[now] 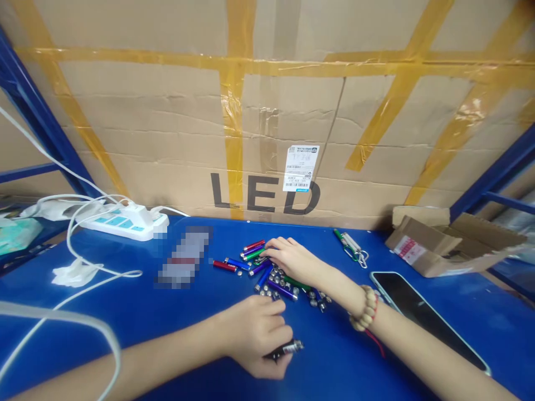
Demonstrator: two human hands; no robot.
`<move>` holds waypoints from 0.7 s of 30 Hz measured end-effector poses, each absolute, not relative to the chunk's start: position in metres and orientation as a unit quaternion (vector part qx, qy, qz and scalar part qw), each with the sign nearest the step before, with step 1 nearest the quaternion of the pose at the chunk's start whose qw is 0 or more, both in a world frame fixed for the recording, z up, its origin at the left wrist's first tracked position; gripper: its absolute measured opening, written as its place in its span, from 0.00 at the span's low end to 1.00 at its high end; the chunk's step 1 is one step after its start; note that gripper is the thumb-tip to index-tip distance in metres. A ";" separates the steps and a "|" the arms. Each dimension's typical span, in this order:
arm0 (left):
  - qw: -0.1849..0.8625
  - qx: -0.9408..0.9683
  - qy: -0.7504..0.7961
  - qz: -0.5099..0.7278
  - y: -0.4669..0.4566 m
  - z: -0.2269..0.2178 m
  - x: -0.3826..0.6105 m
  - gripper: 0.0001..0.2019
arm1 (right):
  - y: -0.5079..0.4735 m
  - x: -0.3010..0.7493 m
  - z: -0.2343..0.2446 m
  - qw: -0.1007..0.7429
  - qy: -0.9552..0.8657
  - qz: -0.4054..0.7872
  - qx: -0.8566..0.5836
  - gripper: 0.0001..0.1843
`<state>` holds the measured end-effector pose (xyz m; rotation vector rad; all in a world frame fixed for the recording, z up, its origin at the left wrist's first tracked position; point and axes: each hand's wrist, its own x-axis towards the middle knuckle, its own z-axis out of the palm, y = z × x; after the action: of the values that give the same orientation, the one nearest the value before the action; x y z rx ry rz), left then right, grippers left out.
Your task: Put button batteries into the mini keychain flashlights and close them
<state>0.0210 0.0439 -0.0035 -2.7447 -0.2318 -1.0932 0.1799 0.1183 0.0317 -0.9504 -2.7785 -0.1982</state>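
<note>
Left hand [259,334] is clamped around a black mini torch [289,349], low on the blue table [125,312]. Right hand [292,260] lies over the pile of coloured torches [251,262] mid-table, fingertips down among them; whether it grips one, I cannot tell. A phone [422,312] lies just beside the right forearm, a torn cardboard box [451,242] sits beyond it, and a power strip [125,221] and its cables sprawl on the left.

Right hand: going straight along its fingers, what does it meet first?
The coloured mini flashlights: the right hand has its fingertips at the pile, seemingly touching them, though depth is unclear.
</note>
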 end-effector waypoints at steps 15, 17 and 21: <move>0.052 -0.927 -0.161 -0.334 0.037 0.002 0.039 0.07 | 0.122 0.205 0.027 0.079 -0.916 -0.072 -0.387 0.06; 0.058 -0.932 -0.170 -0.315 0.037 0.001 0.038 0.08 | 0.120 0.203 0.029 0.067 -0.914 -0.075 -0.393 0.06; 0.074 -0.928 -0.192 -0.311 0.036 -0.001 0.037 0.08 | 0.115 0.196 0.030 0.054 -0.911 -0.094 -0.399 0.06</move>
<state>0.0368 0.0355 -0.0008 -2.7839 -0.5773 -0.9337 0.1957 0.1154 0.0295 -1.2112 -2.7659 -0.2857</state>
